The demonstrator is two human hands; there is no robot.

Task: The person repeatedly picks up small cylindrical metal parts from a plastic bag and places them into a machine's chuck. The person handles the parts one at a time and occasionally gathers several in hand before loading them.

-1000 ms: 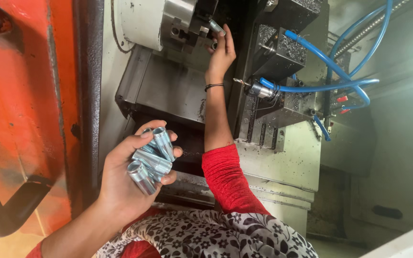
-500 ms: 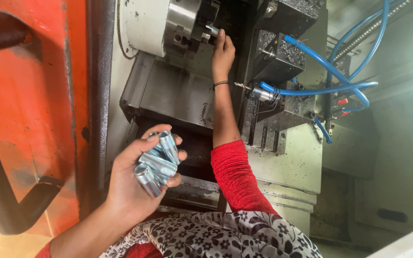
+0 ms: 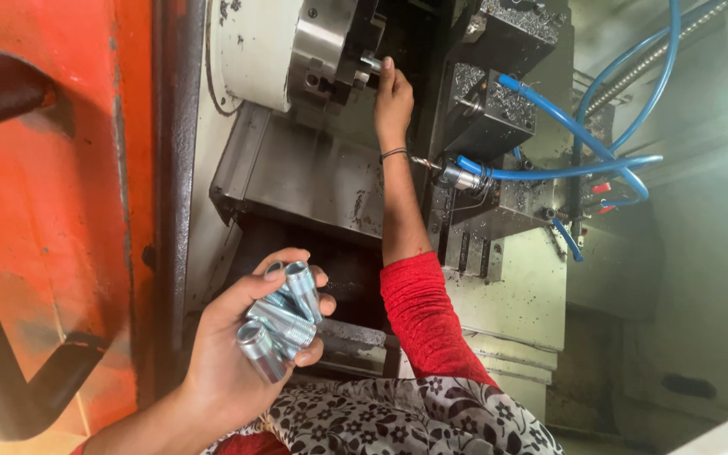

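— Left hand [image 3: 229,371]?
— Clutching short silver threaded metal tubes [image 3: 284,320], long axes tilted up-left.
— Right hand [image 3: 392,97]?
— Fingers at round steel lathe chuck [image 3: 330,50]; small part [image 3: 371,62] mostly hidden, grip unclear.

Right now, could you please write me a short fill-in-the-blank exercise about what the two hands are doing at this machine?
1. The left hand holds a bunch of short silvery metal ____.
2. The right hand reaches up to the round steel chuck with a sleeve coloured ____.
3. The flexible hoses right of that arm are coloured ____.

Missing words: tubes; red; blue
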